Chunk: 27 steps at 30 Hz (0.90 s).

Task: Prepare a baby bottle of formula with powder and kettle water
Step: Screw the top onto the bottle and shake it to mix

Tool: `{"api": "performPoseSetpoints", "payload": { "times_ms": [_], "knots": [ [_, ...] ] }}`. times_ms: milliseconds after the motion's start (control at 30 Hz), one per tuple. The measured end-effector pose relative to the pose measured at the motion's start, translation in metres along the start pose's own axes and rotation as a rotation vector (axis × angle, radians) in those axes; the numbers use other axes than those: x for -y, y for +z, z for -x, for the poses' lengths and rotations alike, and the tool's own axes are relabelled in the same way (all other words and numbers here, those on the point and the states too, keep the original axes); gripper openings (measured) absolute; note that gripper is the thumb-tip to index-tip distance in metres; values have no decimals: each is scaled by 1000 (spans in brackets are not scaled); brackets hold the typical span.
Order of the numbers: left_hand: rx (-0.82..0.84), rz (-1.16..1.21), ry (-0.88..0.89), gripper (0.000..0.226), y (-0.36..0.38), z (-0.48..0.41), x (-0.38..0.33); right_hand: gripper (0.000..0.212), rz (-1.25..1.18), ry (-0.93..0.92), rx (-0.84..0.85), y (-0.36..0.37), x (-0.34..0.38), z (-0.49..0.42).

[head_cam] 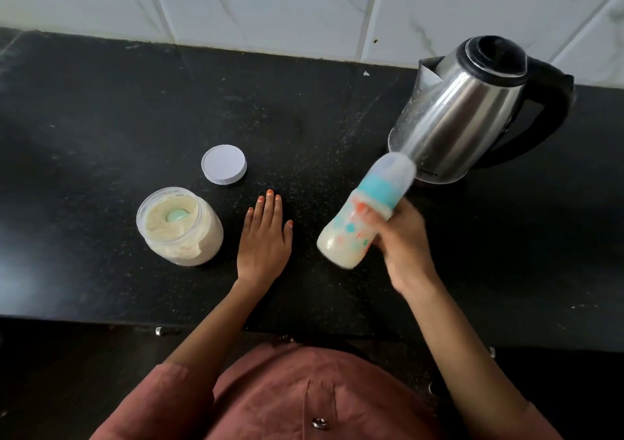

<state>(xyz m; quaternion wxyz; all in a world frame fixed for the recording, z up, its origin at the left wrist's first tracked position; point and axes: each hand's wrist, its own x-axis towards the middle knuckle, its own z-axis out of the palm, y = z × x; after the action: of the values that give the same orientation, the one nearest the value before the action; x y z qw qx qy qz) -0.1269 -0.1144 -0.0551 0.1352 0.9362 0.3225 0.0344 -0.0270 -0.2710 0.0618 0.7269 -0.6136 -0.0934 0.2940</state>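
Step in hand: mixing, by the look of it. The right hand (401, 240) is gripping the bottle (344, 240), fingers wrapped round its middle. It is holding the bottle tilted in the air above the desk (101, 118), near right, with the cap end pointing far-right toward the kettle (472, 108). The bottle is showing milky liquid inside, with its teal collar and clear cap on. It is blurred, so it is probably being shaken.

The left hand (265, 240) is lying flat on the desk, fingers straight and together, holding nothing. It is sitting between the jar (182, 237) and the bottle, touching neither.

The jar is standing open at near left, full of pale powder, with a teal scoop (176, 216) half buried in it. The jar's lid (224, 164) is lying on the desk just beyond it, apart from it. The kettle is standing at far right with its lid closed.

Next move, a guess: checking that no lumps are showing, setting the bottle upright on the desk, then putting the lid back on the jar. That calls for a firm hold and a tight collar, or the liquid could leak.

Count: one bottle, one kettle, one jar, one lid, one scoop, two hands.
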Motion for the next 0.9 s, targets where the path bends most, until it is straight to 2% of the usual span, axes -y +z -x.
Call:
{"api": "performPoseSetpoints", "payload": {
  "times_ms": [67, 133, 200, 300, 367, 467, 533, 633, 700, 800, 833, 900],
  "knots": [
    [-1, 1, 0, 55, 0, 0, -1, 59, -256, -2, -147, -4, 9, -9],
    [1, -5, -1, 56, 0, 1, 0, 70, -380, -9, -194, -2, 7, -11],
    [4, 1, -4, 56, 0, 1, 0, 68, -248, 35, -117, 3, -2, -1],
    [11, 5, -4, 56, 0, -1, 1, 54, -20, 61, -6, 5, -8, 10],
    [-1, -1, -3, 56, 0, 0, -1, 51, -109, 35, -95, 0, 0, 2],
    [-7, -10, -5, 55, 0, 1, -1, 61, -321, -25, -257, -3, 6, -9],
    [-3, -9, -9, 55, -1, 1, -1, 57, -215, -15, -184, 2, -3, -2],
    [7, -12, -8, 55, -1, 1, 0, 36, 73, 19, 52, 8, -9, 13],
    [2, -14, -6, 55, -2, 1, -1, 42, 8, -1, 6, 4, -2, 6],
    [-3, -18, -3, 55, -2, 2, -2, 53, -328, -5, -229, -2, 10, -9],
    [0, -20, -4, 55, -2, 2, -2, 55, -360, 2, -246, -1, 8, -9],
    [4, -20, -6, 55, -3, 2, -2, 57, -246, 66, -147, 4, -1, -1]
  ]
}}
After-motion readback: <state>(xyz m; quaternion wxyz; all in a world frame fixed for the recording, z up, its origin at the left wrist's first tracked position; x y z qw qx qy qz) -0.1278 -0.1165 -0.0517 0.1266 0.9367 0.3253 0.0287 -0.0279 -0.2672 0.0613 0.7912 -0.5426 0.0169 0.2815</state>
